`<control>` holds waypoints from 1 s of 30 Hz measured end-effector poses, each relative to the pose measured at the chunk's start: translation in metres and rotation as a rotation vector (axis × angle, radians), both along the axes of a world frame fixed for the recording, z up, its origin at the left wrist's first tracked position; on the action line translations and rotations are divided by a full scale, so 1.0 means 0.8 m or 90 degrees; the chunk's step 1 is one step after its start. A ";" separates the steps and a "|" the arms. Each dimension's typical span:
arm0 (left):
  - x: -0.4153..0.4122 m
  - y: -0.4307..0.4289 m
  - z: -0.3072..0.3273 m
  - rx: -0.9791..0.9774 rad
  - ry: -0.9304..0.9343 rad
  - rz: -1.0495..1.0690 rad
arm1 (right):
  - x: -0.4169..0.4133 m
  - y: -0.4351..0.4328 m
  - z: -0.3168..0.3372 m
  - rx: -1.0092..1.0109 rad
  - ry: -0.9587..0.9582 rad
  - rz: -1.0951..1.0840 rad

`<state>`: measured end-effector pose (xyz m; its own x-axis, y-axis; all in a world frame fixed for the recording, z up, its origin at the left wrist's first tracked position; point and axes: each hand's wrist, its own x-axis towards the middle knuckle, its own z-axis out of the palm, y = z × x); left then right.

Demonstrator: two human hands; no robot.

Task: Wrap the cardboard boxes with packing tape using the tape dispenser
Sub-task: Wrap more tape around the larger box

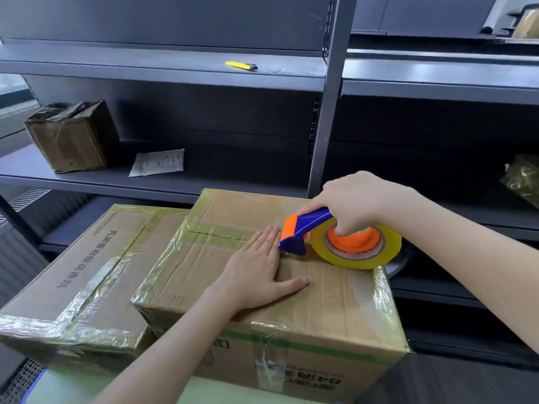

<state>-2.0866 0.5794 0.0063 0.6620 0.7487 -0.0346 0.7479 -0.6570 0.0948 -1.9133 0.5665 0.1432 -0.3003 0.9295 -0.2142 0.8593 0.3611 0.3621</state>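
The big cardboard box (320,301) sits closest, its front face crossed by a green stripe and its edges already shiny with tape. The left hand (259,272) lies flat on its top, fingers straight and together, thumb spread, pressing down just beside the dispenser's cutting end. The right hand (353,199) is curled round the blue-and-orange tape dispenser (303,228), which rests on the top near the far right corner with its yellowish tape roll (355,249) against the cardboard.

This looks like laying a strip across the top seam. The next move likely calls for a steady pull with the left hand holding the box down, then a tilt to cut.

By count: two boxes in front, the second box (87,272) touching the first on its left; a third, small taped box (73,135) on the shelf (87,176); one dispenser, one roll, one yellow utility knife (240,65) on the shelf above.
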 end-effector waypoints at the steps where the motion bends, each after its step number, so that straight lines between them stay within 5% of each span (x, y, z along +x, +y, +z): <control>1: -0.002 0.001 -0.001 -0.004 -0.006 0.001 | -0.003 0.000 -0.001 0.005 -0.007 0.005; 30: -0.033 -0.002 0.010 -0.016 -0.027 0.027 | 0.017 -0.009 0.013 -0.113 0.094 0.011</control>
